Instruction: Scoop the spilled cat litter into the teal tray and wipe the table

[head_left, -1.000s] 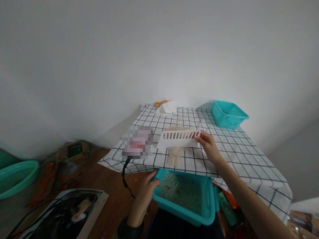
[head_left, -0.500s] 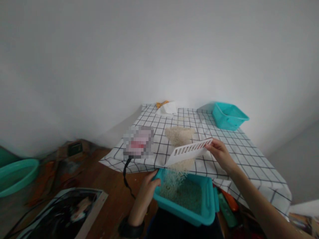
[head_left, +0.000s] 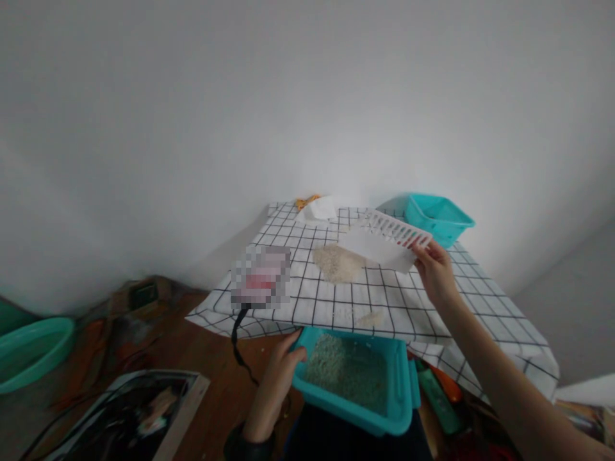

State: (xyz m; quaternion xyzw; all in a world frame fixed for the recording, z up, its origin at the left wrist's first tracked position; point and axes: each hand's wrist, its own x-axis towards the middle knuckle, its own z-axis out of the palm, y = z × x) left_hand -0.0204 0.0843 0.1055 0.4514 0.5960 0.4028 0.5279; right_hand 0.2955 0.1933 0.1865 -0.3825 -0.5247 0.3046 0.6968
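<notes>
My right hand (head_left: 436, 270) is closed on one end of a white slotted plastic panel (head_left: 377, 248), held tilted above the far half of the table. Beneath and left of the panel lies a heap of pale, rice-like grains (head_left: 336, 264). A smaller patch of grains (head_left: 371, 318) is at the table's near edge. My left hand (head_left: 282, 363) grips the left rim of a teal plastic bin (head_left: 358, 419), which sits at my lap against the table edge. Inside the bin is a layer of grains (head_left: 336, 365), piled higher on the left.
A checked cloth (head_left: 327, 307) covers the table. A second teal basket (head_left: 439, 218) stands at its far right, and a white cloth or paper (head_left: 319, 209) lies at the back. A blurred-out object with a black cord (head_left: 235, 342) is on the left. A green basin (head_left: 36, 352) is on the floor.
My right hand has swung the panel away from the bin, up and back over the table. The stream of grains into the bin has stopped. My left hand stays on the rim.
</notes>
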